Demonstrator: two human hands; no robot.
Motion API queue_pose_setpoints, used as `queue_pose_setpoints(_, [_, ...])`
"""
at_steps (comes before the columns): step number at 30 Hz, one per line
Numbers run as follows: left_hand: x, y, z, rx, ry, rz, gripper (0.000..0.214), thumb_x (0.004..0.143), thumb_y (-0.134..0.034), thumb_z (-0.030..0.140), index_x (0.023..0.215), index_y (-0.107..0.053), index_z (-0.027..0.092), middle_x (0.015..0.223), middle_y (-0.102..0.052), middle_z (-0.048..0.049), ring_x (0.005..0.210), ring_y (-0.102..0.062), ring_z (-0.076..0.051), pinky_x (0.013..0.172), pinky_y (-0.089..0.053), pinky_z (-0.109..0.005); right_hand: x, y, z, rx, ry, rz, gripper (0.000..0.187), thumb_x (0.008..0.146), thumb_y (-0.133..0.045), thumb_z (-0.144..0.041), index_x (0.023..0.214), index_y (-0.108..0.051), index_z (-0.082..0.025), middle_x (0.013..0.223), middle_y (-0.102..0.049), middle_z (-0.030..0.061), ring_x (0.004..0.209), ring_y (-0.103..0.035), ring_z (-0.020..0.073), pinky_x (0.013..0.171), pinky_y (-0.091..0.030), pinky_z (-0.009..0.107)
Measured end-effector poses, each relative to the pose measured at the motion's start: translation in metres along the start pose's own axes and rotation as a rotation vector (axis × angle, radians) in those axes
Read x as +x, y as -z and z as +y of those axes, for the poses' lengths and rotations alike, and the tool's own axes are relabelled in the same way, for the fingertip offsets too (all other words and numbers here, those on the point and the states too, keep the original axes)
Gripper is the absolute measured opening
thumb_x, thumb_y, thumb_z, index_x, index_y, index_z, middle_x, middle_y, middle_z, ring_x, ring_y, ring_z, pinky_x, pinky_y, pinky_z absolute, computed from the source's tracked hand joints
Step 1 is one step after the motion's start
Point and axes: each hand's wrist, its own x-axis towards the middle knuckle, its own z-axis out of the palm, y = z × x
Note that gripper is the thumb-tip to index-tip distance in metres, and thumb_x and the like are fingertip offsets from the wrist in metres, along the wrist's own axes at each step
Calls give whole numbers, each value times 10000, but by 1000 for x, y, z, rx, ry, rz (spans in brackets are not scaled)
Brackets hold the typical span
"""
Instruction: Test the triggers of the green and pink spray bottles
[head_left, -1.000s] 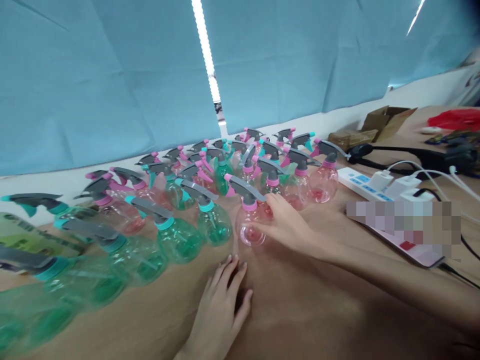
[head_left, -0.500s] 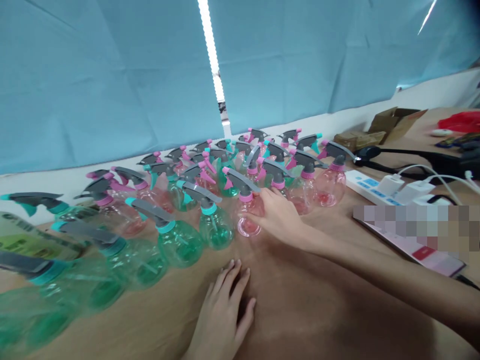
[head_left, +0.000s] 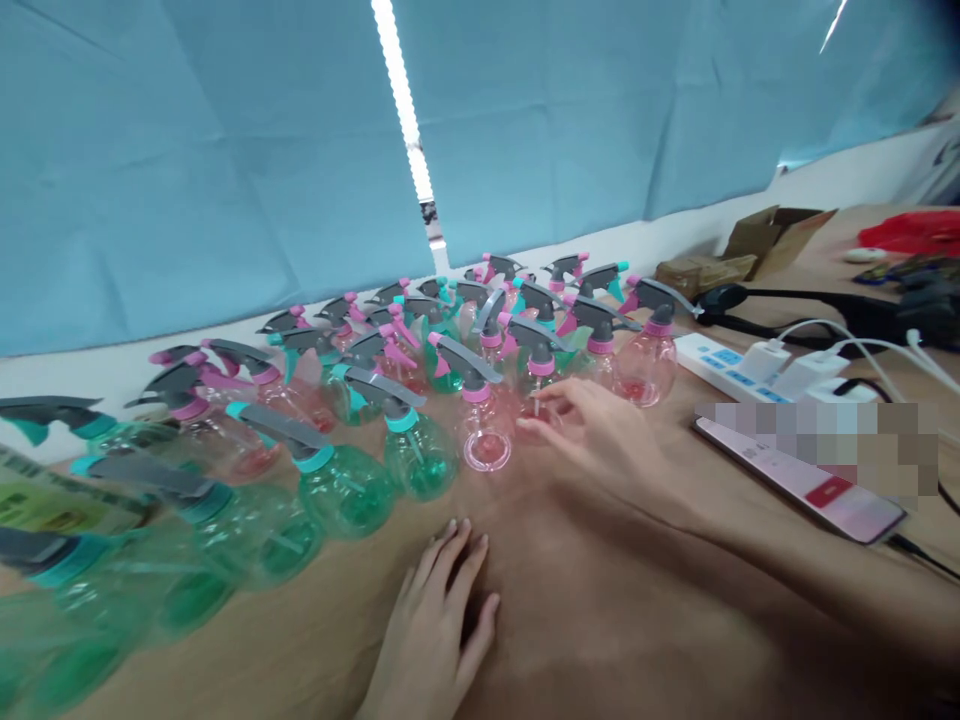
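Several small spray bottles, pink and green with grey triggers, stand crowded on a brown table (head_left: 615, 610). My right hand (head_left: 592, 435) hovers just right of a pink spray bottle (head_left: 484, 425) at the front of the group, fingers apart and off it. My left hand (head_left: 439, 630) lies flat on the table, palm down, holding nothing. A green spray bottle (head_left: 416, 450) stands just left of the pink one.
A white power strip (head_left: 739, 362) with plugged chargers and cables lies at the right. A phone (head_left: 806, 480) rests near it. Cardboard boxes (head_left: 772, 235) and a black stand sit further back. A blue curtain (head_left: 225, 150) hangs behind the table.
My right hand has let go of the pink spray bottle and drawn back a little to the right. The bottle now stands among the group. My left hand stayed flat.
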Motion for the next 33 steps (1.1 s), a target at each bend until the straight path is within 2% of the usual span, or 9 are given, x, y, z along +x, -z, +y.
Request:
queue_pose_setpoints(3, [1, 1, 0, 10, -7, 17, 385, 940, -462, 288, 1314, -482, 195, 1336, -545, -95, 1211, -521, -276, 952, -479, -438, -2, 11, 21, -53, -94, 46, 321, 842, -562, -462, 1017, -617, -198, 964, -703, 55, 867, -653, 246, 731, -499, 394])
queue_pose_setpoints(7, [2, 2, 0, 3, -6, 25, 381, 934, -470, 276, 1306, -482, 192, 1319, -557, -94, 1196, -533, -272, 953, -479, -437, 7, 14, 31, -69, -173, -14, 441, 827, -565, -487, 1121, -590, -160, 1036, -703, 101, 862, -673, 277, 737, -509, 424])
queue_pose_setpoints(13, [3, 3, 1, -23, 49, 14, 390, 932, -477, 268, 1320, -467, 229, 1320, -559, -75, 1199, -535, -259, 967, -468, -431, 27, -8, 30, -41, -129, -19, 632, 797, -602, -503, 1289, -474, -127, 1216, -631, 162, 1073, -617, 329, 841, -497, 458])
queue_pose_setpoints(17, [4, 5, 2, -38, 48, 9, 385, 928, -484, 265, 1310, -471, 222, 1306, -569, -76, 1196, -539, -255, 972, -465, -430, 33, -22, 34, -47, -105, -33, 579, 798, -582, -531, 1233, -504, -156, 1157, -653, 154, 1011, -638, 342, 790, -500, 467])
queue_pose_setpoints(20, [5, 6, 2, -47, 55, 14, 368, 932, -478, 264, 1297, -476, 221, 1291, -578, -78, 1186, -547, -255, 966, -470, -431, 33, -24, 35, -58, -100, -40, 544, 800, -565, -549, 1183, -513, -165, 1170, -634, 140, 1022, -627, 340, 788, -494, 452])
queue_pose_setpoints(24, [5, 7, 2, -57, 72, -2, 351, 937, -474, 264, 1284, -486, 215, 1283, -579, -80, 1185, -544, -256, 963, -469, -437, 24, -17, 32, -68, -113, -53, 534, 803, -550, -573, 1148, -504, -167, 1143, -634, 128, 991, -633, 329, 739, -502, 432])
queue_pose_setpoints(28, [6, 8, 3, -65, 83, -15, 329, 945, -466, 262, 1269, -492, 208, 1272, -580, -85, 1185, -539, -259, 969, -459, -444, 7, -4, 29, -85, -121, -71, 572, 772, -527, -657, 1068, -520, -167, 1027, -656, 124, 877, -658, 332, 653, -494, 420])
queue_pose_setpoints(33, [8, 8, 3, -113, 95, 10, 310, 948, -471, 264, 1254, -489, 219, 1249, -581, -83, 1166, -546, -257, 967, -455, -437, -24, 12, 21, -124, -43, -84, 575, 752, -504, -707, 983, -535, -181, 917, -657, 110, 839, -651, 332, 609, -476, 407])
